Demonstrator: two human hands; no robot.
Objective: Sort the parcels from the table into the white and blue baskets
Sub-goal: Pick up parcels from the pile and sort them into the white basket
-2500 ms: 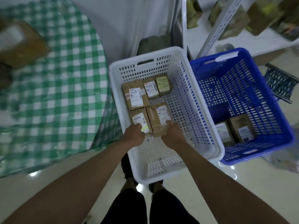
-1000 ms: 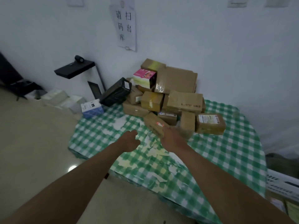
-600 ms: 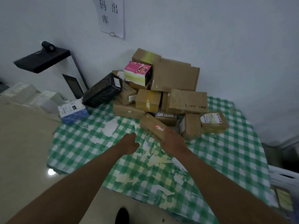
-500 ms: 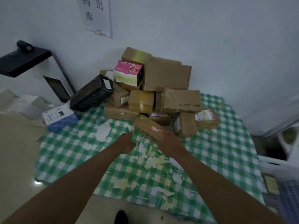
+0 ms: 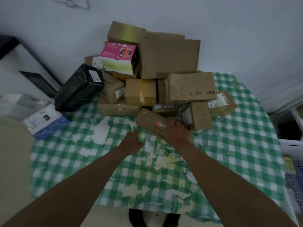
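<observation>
At the front of the parcel pile (image 5: 152,76) on the desk (image 5: 237,153), the right hand (image 5: 177,133) presses spread fingers on a small brown box (image 5: 150,122), the left hand (image 5: 132,141) hangs loosely curled just beside it; next comes a firm grip and lift toward a basket.

Both my arms stretch forward, bare to the elbows. My left hand (image 5: 133,141) hovers with fingers loosely curled, holding nothing. My right hand (image 5: 177,133) reaches further, fingers spread flat.

A green-and-white checked tablecloth (image 5: 237,145) carries brown cardboard parcels (image 5: 170,58), a pink box (image 5: 118,53) and a black one (image 5: 78,89).
</observation>
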